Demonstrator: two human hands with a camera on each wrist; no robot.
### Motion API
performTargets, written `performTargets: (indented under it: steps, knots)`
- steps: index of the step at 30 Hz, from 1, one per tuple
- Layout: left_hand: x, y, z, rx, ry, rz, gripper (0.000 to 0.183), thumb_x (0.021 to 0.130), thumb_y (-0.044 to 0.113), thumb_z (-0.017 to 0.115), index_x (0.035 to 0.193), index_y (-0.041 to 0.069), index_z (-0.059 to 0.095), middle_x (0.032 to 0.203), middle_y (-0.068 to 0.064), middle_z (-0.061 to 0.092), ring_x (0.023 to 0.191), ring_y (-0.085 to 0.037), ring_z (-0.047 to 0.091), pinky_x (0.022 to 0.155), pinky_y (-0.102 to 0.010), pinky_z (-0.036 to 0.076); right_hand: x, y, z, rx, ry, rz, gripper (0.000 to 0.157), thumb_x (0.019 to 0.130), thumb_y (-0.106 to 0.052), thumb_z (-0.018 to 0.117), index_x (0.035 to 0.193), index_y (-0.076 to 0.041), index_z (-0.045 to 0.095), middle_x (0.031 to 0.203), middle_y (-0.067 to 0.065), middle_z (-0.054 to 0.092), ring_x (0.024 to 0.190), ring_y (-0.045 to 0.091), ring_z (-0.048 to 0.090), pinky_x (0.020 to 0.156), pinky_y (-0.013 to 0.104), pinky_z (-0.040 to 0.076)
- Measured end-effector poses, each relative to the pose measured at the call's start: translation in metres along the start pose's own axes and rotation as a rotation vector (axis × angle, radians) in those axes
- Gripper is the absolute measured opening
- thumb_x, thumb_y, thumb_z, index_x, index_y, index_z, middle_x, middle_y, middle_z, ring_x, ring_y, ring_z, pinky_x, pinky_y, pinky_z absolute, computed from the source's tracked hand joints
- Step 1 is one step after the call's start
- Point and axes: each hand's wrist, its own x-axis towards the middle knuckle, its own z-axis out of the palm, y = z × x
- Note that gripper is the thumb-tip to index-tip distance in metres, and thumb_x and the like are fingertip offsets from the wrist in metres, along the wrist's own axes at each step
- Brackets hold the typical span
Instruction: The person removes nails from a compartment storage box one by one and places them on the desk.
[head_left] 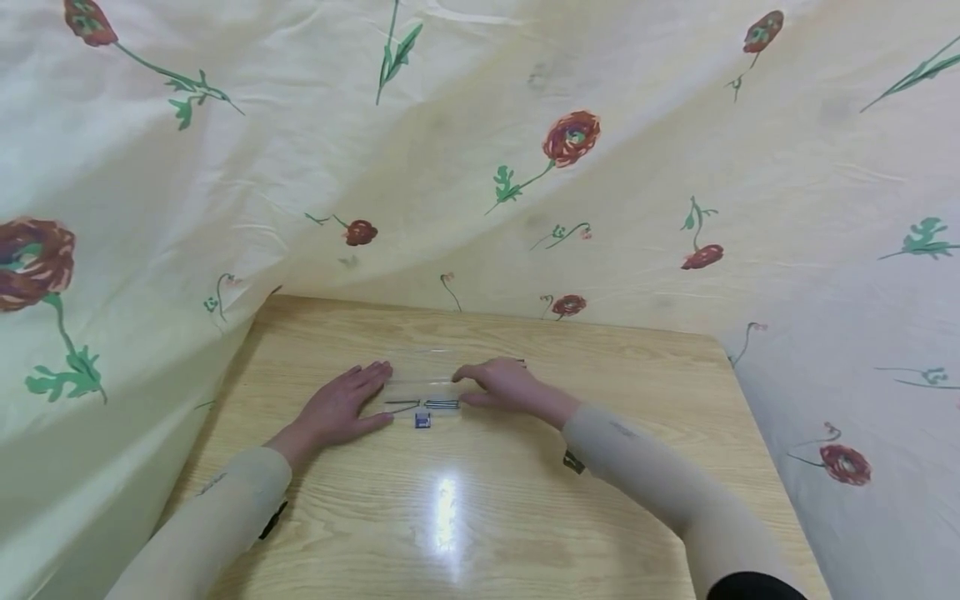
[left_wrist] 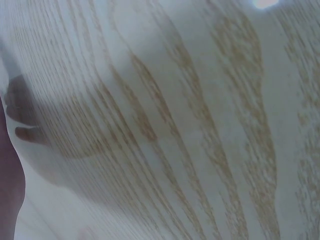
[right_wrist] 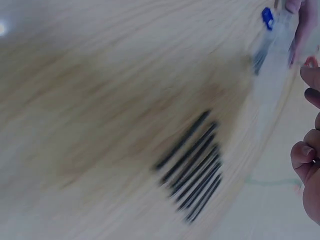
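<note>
Pale beige long sleeves (head_left: 660, 475) with faint grey markings (head_left: 622, 429) near the cuffs (head_left: 576, 421) and small dark pieces (head_left: 573, 462) underneath.

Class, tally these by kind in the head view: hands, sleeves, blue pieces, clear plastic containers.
Hands (left hand, right hand): 2
Sleeves (left sleeve, right sleeve): 2
Blue piece: 1
Clear plastic container: 1
Total: 6
</note>
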Motion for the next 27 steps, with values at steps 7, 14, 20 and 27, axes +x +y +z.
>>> performTargets:
  steps: [7,14,20,27]
  knots:
    - [0.0,0.001,-0.001,-0.009,0.004,0.0,0.087,0.101,0.059,0.064,0.167,0.008,0.037,0.172,-0.008,0.036,0.158,-0.029,0.036,0.132,-0.049,0.027,0.04,-0.013,0.01,-0.055,-0.076,-0.091,0.04,0.104,-0.032,0.073,0.14,-0.018,0.071,0.07,-0.009,0.061,0.055,0.002,0.04,0.055,0.021,0.041]
    - [-0.001,0.0,-0.001,0.012,0.013,0.002,0.087,0.102,0.059,0.063,0.166,0.007,0.038,0.172,-0.009,0.037,0.158,-0.03,0.036,0.131,-0.049,0.028,0.064,-0.024,0.018,-0.129,-0.102,-0.197,0.036,0.101,-0.027,0.077,0.135,-0.018,0.074,0.084,-0.001,0.076,0.063,0.007,0.055,0.065,0.027,0.056]
    - [-0.002,0.0,-0.002,0.006,0.001,0.003,0.088,0.102,0.06,0.063,0.167,0.008,0.036,0.173,-0.008,0.036,0.159,-0.028,0.035,0.132,-0.048,0.027,0.076,-0.032,0.024,-0.155,-0.163,-0.227,0.031,0.104,-0.024,0.073,0.135,-0.02,0.074,0.111,0.0,0.082,0.086,0.012,0.075,0.081,0.026,0.061]
    - [-0.002,-0.002,-0.002,0.003,-0.003,0.008,0.088,0.102,0.059,0.064,0.167,0.008,0.036,0.173,-0.007,0.035,0.159,-0.028,0.035,0.132,-0.047,0.026,0.083,-0.04,0.025,-0.174,-0.127,-0.341,0.024,0.103,-0.021,0.074,0.126,-0.014,0.078,0.119,-0.001,0.081,0.105,0.014,0.078,0.093,0.025,0.062]
